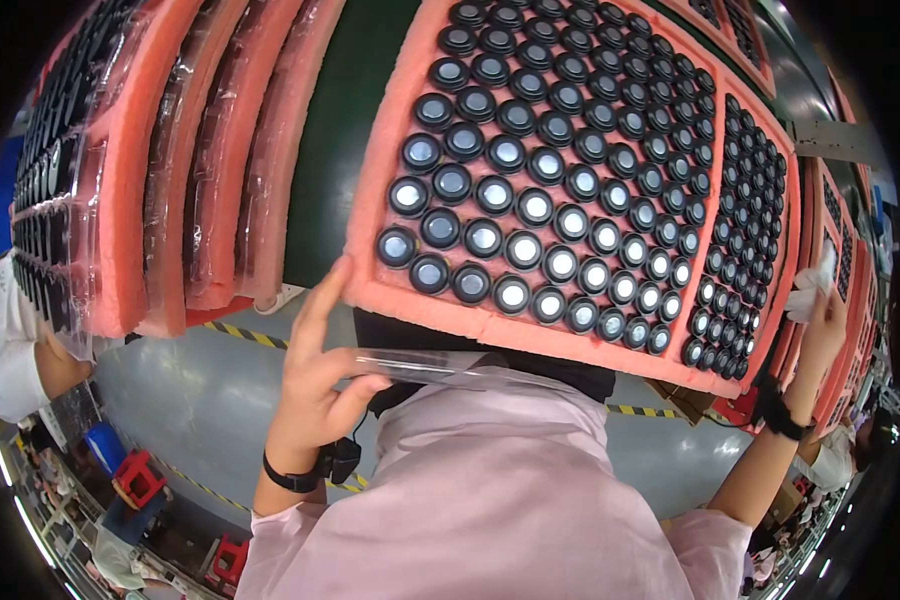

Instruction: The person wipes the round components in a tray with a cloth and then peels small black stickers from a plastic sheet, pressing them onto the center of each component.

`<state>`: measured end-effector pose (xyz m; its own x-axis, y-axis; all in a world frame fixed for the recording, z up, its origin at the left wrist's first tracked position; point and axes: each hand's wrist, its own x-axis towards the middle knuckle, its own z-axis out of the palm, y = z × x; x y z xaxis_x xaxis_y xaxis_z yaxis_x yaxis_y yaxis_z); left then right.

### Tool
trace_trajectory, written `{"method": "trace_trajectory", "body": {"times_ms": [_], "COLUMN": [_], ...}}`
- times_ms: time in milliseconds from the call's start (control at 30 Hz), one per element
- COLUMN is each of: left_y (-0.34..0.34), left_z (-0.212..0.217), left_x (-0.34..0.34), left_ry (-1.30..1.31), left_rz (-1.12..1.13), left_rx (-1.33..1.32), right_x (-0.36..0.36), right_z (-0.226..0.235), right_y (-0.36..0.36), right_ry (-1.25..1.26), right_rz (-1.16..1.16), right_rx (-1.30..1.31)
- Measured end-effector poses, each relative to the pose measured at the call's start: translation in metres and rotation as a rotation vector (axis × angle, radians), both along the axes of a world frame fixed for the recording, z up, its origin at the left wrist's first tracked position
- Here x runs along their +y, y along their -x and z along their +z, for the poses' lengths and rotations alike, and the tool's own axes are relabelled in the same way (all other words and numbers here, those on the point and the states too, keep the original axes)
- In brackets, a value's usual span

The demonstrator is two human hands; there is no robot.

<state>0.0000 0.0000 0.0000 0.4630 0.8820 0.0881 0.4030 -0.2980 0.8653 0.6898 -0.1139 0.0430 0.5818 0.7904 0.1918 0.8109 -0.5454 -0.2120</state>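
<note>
The left hand point(315, 385) pinches a clear sheet point(420, 366) between thumb and fingers, its forefinger reaching up to the near left corner of the pink tray point(490, 325). The right hand point(823, 325) grips a white cloth point(815, 285) just beside the tray's right edge. Black discs point(536, 205) (pale in the middle) fill the tray in rows, on a green belt point(345, 130). More trays point(135, 200) stand to the left.

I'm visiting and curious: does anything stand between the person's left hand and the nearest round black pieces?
Only the pink foam border, at its near left corner, lies between the left hand and those round black pieces; I see nothing else. The clear plastic in that hand extends rightward, outside the border.
</note>
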Motion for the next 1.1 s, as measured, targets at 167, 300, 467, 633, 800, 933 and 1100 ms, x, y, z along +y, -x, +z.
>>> {"method": "trace_trajectory", "body": {"times_ms": [167,300,467,633,800,933,1100], "left_y": [0.005,0.011,0.012,-0.001,-0.002,-0.001,-0.014], "left_z": [-0.004,-0.004,-0.001,-0.001,0.017,0.041,0.068], "left_x": [0.004,0.007,0.007,0.000,0.003,-0.008,-0.009], "left_ry": [-0.122,-0.133,-0.146,-0.175,-0.276,-0.213,-0.255], "left_rz": [-0.097,-0.136,-0.145,-0.067,-0.062,0.052,0.094], "left_rx": [0.052,0.019,0.020,0.026,-0.021,-0.111,-0.307], "right_x": [-0.020,-0.052,-0.009,0.038,0.036,0.054,0.097], "right_z": [0.048,0.045,0.054,0.063,0.098,0.126,0.165], "right_y": [0.110,0.125,0.199,0.260,0.256,0.237,0.181], "right_ry": [-0.216,-0.551,-0.722,-0.761,-0.746,-0.804,-0.825], "right_rz": [-0.137,-0.077,-0.099,-0.075,0.158,0.169,0.436], "right_rx": [0.048,0.593,0.886,1.154,1.404,1.468,1.360]}}
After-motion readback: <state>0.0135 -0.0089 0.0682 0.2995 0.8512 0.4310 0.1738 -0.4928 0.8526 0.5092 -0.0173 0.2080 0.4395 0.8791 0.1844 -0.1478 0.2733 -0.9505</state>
